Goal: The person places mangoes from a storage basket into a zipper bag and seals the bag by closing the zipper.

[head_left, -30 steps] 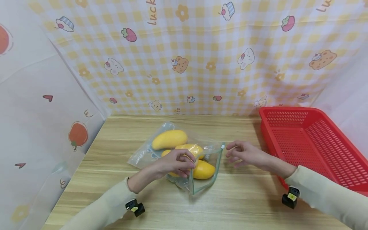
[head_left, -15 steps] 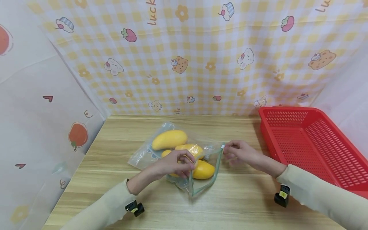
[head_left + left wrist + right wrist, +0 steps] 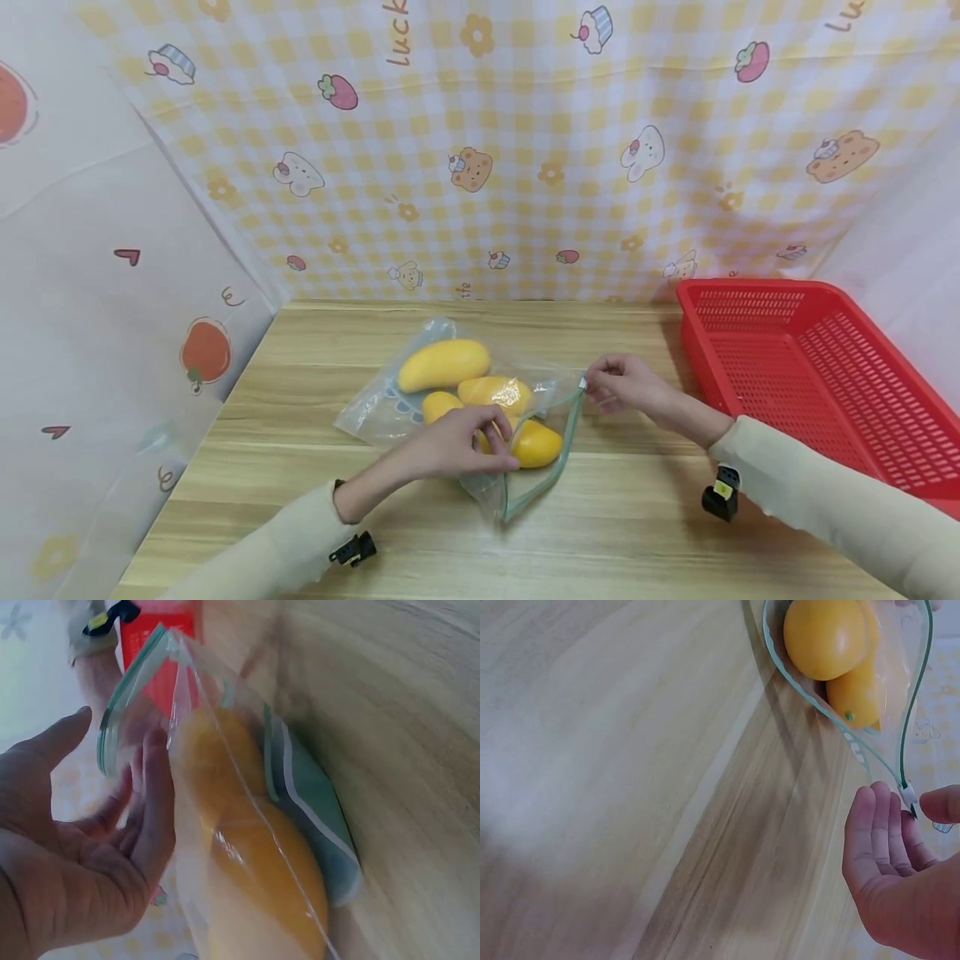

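Observation:
A clear zip bag (image 3: 382, 408) with a green seal lies on the table, its mouth gaping to the right. Several yellow mangoes (image 3: 444, 365) are inside. At the near side of the mouth, my left hand (image 3: 457, 440) has its thumb and fingers apart, the fingers against the bag film; the left wrist view shows nothing pinched between them. My right hand (image 3: 626, 387) is at the far corner of the mouth, by the white slider (image 3: 908, 793). Its thumb and index finger pinch the end of the bag there, with the other fingers extended.
A red plastic basket (image 3: 720, 367) with perforated walls stands on the right of the wooden table (image 3: 600, 533). A yellow checked cloth (image 3: 525, 217) hangs along the back, with a white printed sheet (image 3: 142, 333) at the left.
My right hand has moved left to the bag's corner and now touches the slider end. My left hand has shifted slightly down and loosened from the bag's edge, its thumb spread away.

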{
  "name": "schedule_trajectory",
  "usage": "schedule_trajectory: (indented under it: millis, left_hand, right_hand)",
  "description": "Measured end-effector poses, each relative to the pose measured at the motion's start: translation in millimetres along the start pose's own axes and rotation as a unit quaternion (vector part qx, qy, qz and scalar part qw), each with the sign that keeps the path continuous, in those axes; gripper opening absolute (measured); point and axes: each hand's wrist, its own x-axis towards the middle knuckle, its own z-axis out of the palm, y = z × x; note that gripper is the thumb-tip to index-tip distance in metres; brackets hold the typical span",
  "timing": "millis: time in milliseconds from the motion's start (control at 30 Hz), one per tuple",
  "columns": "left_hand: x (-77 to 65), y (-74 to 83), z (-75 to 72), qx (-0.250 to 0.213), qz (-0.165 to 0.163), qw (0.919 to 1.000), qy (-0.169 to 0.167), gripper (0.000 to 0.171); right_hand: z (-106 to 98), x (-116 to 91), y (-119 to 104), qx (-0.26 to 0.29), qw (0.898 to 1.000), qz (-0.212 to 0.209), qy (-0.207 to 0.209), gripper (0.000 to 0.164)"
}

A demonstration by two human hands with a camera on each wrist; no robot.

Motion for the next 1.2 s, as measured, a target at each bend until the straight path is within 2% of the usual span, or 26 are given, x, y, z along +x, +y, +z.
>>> schedule_trajectory:
  millis: [133,300,600,833,967,1100,1200]
  left_hand:
    - [-7.1,7.6,10.0,0.103,-0.013,0.9943,0.023,0.039]
    - [-11.4,13.6,16.9,0.176,-0.009,0.9841,0.016,0.036]
    - [-16.6,20.2,24.4,0.207,-0.027,0.978,-0.005,0.033]
    - [-19.1,20.0,32.3,0.261,-0.036,0.9647,-0.011,0.035]
    - [-20.4,18.8,36.8,0.279,-0.036,0.9596,-0.016,0.033]
    - [-22.2,17.9,41.3,0.279,-0.041,0.9589,-0.028,0.031]
    - [-22.9,17.1,43.8,0.267,-0.049,0.9617,-0.037,0.03]
  right_hand:
    - [0,3,-2,0.001,1.0,0.006,0.0,0.019]
    - [0,4,-3,-0.006,1.0,0.006,0.002,0.018]
    - [1,6,-3,-0.018,1.0,0.002,-0.003,0.019]
    - [1,8,-2,-0.03,1.0,0.001,-0.003,0.018]
    - [1,8,-3,-0.031,1.0,0.0,0.001,0.016]
    - [1,7,-3,-0.037,0.999,-0.003,0.004,0.015]
    - [0,7,-4,-0.043,0.999,-0.005,0.004,0.015]
